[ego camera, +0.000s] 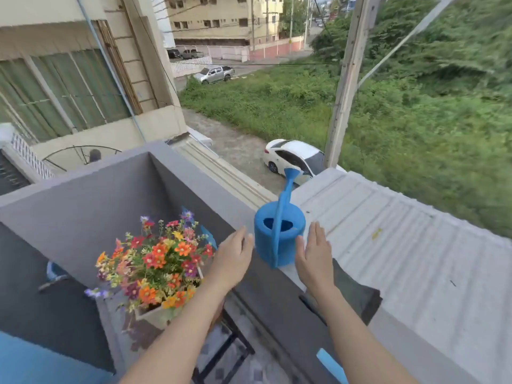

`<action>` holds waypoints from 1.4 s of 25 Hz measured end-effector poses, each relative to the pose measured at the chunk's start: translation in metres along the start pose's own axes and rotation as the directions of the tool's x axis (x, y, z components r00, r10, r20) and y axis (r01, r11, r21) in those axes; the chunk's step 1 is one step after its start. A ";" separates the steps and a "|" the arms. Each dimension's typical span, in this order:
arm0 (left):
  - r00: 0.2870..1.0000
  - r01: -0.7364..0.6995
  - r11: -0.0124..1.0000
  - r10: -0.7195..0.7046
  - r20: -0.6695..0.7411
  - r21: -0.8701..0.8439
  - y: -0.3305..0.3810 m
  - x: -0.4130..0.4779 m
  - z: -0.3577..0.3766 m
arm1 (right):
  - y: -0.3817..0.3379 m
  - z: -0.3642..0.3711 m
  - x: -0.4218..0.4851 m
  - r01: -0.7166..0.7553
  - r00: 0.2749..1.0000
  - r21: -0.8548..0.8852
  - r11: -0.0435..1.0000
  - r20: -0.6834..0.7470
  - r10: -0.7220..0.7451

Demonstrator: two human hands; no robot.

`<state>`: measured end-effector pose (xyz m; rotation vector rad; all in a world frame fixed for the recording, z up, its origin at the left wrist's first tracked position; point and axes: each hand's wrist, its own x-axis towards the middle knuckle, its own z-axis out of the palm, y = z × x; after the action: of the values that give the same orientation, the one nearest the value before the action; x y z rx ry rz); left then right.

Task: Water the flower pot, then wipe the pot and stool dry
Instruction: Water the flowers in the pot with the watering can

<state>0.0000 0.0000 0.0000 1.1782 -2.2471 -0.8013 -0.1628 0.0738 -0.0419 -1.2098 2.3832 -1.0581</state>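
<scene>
A blue watering can (279, 239) stands on top of the grey balcony wall (266, 297), its spout pointing away over the street. My left hand (231, 260) is open just left of the can and my right hand (314, 259) is open just right of it; neither touches it. A pale pot (159, 314) full of orange, red and purple flowers (158, 259) sits lower left inside the balcony. A dark stool frame (227, 347) shows beneath my left forearm. A dark cloth (357, 295) lies on the wall top by my right wrist.
Beyond the wall a corrugated roof (401, 245) slopes away, with a white car (293, 159) and a utility pole (343, 87) on the street below. The balcony corner (149, 156) closes in behind the flowers. A blue object (331, 365) sits at the bottom edge.
</scene>
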 end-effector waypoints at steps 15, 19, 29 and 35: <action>0.907 0.155 0.771 -0.359 -0.221 -0.618 0.013 0.023 0.121 | 0.095 0.053 -0.002 0.050 0.965 -0.533 0.844 0.242 0.096; 0.872 0.124 0.773 -0.384 -0.303 -0.622 0.019 0.031 0.123 | 0.097 0.054 -0.002 0.046 0.964 -0.541 0.840 0.244 0.104; 0.838 -0.056 0.942 -0.135 -0.528 -0.330 0.029 0.014 0.040 | 0.038 0.033 -0.005 0.042 0.999 -0.066 0.997 -0.001 -0.043; 0.697 -0.237 0.928 -0.045 -0.716 -0.288 0.051 -0.014 -0.063 | -0.066 0.031 -0.031 0.343 0.928 0.237 0.909 -0.236 -0.288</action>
<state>0.0189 0.0175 0.0779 0.9503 -1.4184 -0.5396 -0.0883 0.0574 -0.0193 -1.4779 2.1165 -1.6196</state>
